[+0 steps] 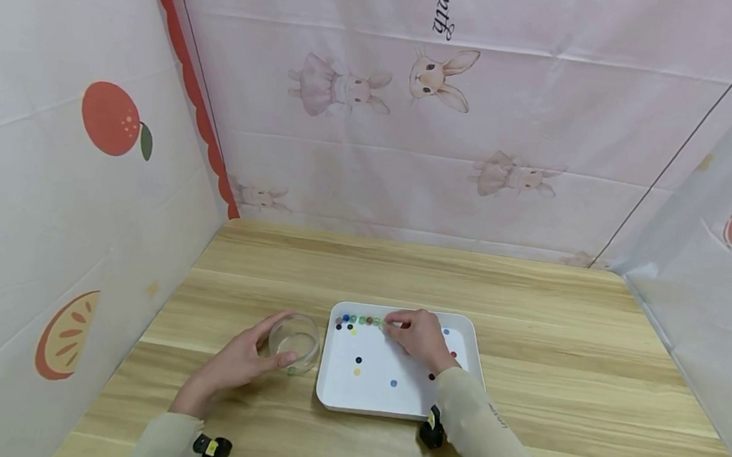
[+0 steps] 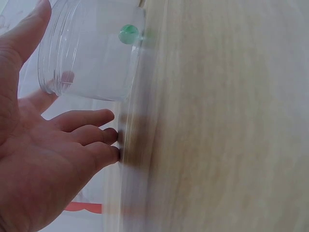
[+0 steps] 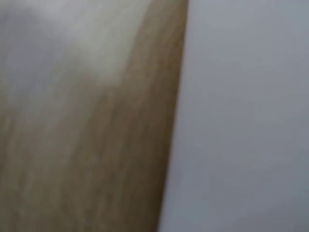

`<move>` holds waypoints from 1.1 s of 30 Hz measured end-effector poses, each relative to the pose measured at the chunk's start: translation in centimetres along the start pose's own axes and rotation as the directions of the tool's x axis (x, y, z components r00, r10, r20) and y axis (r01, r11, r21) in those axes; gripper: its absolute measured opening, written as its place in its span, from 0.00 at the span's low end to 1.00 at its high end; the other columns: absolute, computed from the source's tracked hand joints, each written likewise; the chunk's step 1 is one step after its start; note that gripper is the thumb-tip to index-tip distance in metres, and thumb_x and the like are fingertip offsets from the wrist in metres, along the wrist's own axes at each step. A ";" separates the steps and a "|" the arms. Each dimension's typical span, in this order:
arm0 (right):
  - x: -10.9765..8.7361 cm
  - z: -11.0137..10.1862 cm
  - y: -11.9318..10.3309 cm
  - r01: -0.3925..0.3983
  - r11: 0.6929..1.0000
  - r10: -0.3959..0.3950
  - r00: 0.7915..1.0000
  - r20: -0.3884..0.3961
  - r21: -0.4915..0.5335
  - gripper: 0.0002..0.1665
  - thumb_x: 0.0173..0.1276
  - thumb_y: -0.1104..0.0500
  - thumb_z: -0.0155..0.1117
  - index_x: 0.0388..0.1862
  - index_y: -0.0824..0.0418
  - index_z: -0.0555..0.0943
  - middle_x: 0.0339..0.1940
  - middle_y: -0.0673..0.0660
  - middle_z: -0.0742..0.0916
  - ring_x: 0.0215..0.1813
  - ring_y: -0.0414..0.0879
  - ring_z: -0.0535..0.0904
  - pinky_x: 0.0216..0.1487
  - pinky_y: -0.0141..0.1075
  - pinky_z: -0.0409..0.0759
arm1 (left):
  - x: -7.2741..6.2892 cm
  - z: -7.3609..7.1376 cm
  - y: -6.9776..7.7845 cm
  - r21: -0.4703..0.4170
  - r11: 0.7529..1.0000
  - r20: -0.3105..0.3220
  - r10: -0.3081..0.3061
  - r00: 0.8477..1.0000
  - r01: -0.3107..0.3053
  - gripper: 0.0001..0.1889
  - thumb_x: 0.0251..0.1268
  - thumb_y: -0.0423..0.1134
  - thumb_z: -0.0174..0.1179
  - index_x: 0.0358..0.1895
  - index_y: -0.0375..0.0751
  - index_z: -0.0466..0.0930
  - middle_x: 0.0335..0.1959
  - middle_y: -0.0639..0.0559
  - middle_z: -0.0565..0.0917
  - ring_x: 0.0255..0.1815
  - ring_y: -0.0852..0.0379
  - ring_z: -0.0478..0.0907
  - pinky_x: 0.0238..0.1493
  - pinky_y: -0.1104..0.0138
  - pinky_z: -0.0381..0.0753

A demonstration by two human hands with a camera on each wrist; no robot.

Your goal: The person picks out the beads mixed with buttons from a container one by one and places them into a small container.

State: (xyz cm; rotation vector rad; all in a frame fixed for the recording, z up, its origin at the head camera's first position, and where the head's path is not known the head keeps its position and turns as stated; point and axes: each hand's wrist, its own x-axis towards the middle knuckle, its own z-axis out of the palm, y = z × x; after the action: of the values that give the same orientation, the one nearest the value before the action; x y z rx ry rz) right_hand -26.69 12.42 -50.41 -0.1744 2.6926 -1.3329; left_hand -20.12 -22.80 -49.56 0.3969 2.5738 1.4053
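My left hand (image 1: pixel 241 356) grips a clear plastic jar (image 1: pixel 305 324) between thumb and forefinger, left of a white tray (image 1: pixel 400 405). The jar stands upright on the table; in the left wrist view a green marble (image 2: pixel 129 34) lies at its bottom. The other fingers of that hand (image 2: pixel 53 150) are loosely bent beside it. Over the tray, my right hand (image 1: pixel 420 338) pinches a small green marble (image 1: pixel 382 324) at the right end of a row of marbles (image 1: pixel 361 320) along the far edge. Its fingertips are partly hidden, and the right wrist view shows no hand.
Several small coloured dots, such as a black one (image 1: pixel 358 360) and a blue one (image 1: pixel 394 383), are scattered over the tray floor. The wooden table (image 1: pixel 562 359) is bounded by printed cloth walls (image 1: pixel 370 178) behind and at both sides.
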 end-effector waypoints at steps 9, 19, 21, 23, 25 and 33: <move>-0.1 -0.4 -0.3 -0.015 0.997 0.013 1.000 0.016 0.075 0.10 0.72 0.55 0.73 0.51 0.50 0.92 0.15 0.51 0.79 0.16 0.42 0.71 0.20 0.31 0.66 | 0.0 -0.1 0.0 -0.003 1.000 0.003 0.012 1.000 -0.012 0.43 0.70 0.52 0.71 0.83 0.49 0.61 0.84 0.35 0.61 0.84 0.30 0.56 0.81 0.35 0.58; 0.1 -0.5 -1.5 0.000 0.987 -0.012 0.997 0.070 0.162 0.12 0.73 0.51 0.73 0.53 0.48 0.92 0.17 0.53 0.82 0.18 0.43 0.73 0.20 0.32 0.68 | 0.0 -0.2 -0.1 -0.006 1.000 0.014 0.000 1.000 0.000 0.44 0.69 0.53 0.71 0.83 0.50 0.60 0.84 0.34 0.60 0.84 0.29 0.55 0.81 0.35 0.57; 0.2 -0.4 -2.0 0.015 0.983 -0.030 0.996 0.083 0.185 0.13 0.73 0.51 0.72 0.53 0.50 0.91 0.19 0.54 0.84 0.19 0.44 0.74 0.21 0.33 0.72 | 0.0 -0.2 0.0 -0.006 1.000 0.017 -0.005 1.000 0.005 0.44 0.69 0.53 0.71 0.84 0.50 0.60 0.84 0.34 0.60 0.84 0.29 0.56 0.80 0.34 0.57; 0.1 -0.3 -2.6 0.029 0.978 -0.049 0.994 0.096 0.206 0.13 0.73 0.52 0.73 0.54 0.52 0.91 0.21 0.57 0.85 0.19 0.45 0.76 0.22 0.34 0.75 | 0.0 -0.2 -0.1 -0.006 1.000 0.020 -0.009 1.000 0.009 0.44 0.69 0.54 0.71 0.84 0.51 0.59 0.84 0.34 0.60 0.84 0.30 0.56 0.81 0.34 0.57; 0.1 -0.2 -3.2 0.046 0.974 -0.072 0.991 0.109 0.222 0.13 0.73 0.52 0.73 0.54 0.53 0.91 0.24 0.62 0.87 0.20 0.46 0.77 0.22 0.35 0.77 | 0.1 -0.2 -0.1 -0.004 1.000 0.022 -0.012 1.000 0.012 0.44 0.69 0.54 0.71 0.84 0.51 0.59 0.84 0.35 0.59 0.84 0.30 0.56 0.81 0.34 0.57; -0.1 0.8 -6.0 0.115 0.965 -0.153 0.977 0.151 0.237 0.14 0.74 0.52 0.72 0.55 0.53 0.91 0.22 0.57 0.85 0.19 0.45 0.77 0.24 0.39 0.81 | 0.2 -0.1 -0.4 0.006 1.000 0.024 -0.013 1.000 0.013 0.45 0.69 0.55 0.71 0.84 0.50 0.58 0.85 0.34 0.59 0.84 0.30 0.56 0.81 0.35 0.56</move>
State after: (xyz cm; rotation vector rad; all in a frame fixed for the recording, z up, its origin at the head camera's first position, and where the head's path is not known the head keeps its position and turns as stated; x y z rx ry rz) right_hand -26.18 8.19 -46.16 -0.4312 2.4052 -1.5747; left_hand -20.37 -23.03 -49.80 0.3947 2.5577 1.3803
